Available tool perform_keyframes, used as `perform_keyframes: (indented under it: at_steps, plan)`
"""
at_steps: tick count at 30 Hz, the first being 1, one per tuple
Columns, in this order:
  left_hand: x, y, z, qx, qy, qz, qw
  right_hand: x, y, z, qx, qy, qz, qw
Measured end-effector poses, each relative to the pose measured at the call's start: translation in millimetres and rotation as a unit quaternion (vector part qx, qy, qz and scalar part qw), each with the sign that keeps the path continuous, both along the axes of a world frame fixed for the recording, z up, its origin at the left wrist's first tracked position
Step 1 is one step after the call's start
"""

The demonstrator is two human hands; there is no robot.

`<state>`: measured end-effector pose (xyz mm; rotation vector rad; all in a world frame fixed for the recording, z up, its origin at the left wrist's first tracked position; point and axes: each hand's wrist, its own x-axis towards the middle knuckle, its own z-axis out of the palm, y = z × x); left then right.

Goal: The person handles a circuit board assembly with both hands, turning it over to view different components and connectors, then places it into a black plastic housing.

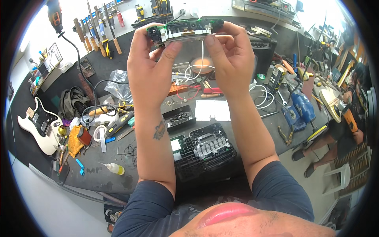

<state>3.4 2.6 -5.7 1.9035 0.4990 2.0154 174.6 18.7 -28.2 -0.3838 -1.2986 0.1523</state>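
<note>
Raised well above the bench, a long electronic assembly [185, 31] of black and white plastic with green circuit board along it is held level between my hands. My left hand [149, 67] grips its left end, thumb underneath at the near side. At the other end my right hand [236, 59] is closed on it in the same way. A white cable [203, 51] hangs below the assembly. On the bench under my forearms lies an opened black plastic housing [189, 158] with ribbed walls and a row of clear parts [213, 147].
Beyond the housing are a black box [178, 123] of small parts and a white sheet [212, 110]. A small bottle [115, 168], loose tools and a white guitar body [37, 126] lie left. Right stand a blue vise [304, 108], pliers [285, 135] and another person [347, 130].
</note>
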Motion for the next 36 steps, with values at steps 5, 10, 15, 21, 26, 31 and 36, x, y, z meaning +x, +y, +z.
perform_keyframes:
  at_steps: [5, 10, 15, 21, 26, 31, 36]
  plan:
    - [0.7, 0.9, -0.2, 0.016, -0.005, -0.001, 1.000, 0.7, -1.0, -0.2, -0.003, 0.001, 0.011, 1.000]
    - [1.2, 1.4, 0.0, 0.016, -0.002, 0.008, 1.000, 0.9, -0.2, 0.4, 0.004, 0.000, 0.010, 1.000]
    - [0.9, -1.0, 0.7, 0.009, -0.003, 0.006, 1.000, 1.3, -0.9, 0.5, 0.004, -0.005, 0.005, 1.000]
    - [0.7, -0.8, 0.8, 0.019, -0.006, 0.005, 1.000, 0.4, -2.7, -0.2, -0.007, -0.004, 0.010, 1.000]
    - [0.3, 1.0, 0.4, 0.027, -0.003, 0.009, 1.000, 0.1, -4.1, 0.8, -0.006, -0.007, 0.008, 1.000]
    - [-4.0, 4.1, 0.0, 0.038, 0.033, 0.041, 0.998, 2.1, -3.7, 1.2, -0.008, -0.008, -0.016, 1.000]
    - [-0.4, 2.7, 0.0, 0.031, 0.022, 0.021, 0.999, 4.6, -4.3, 0.7, -0.026, -0.011, -0.035, 0.999]
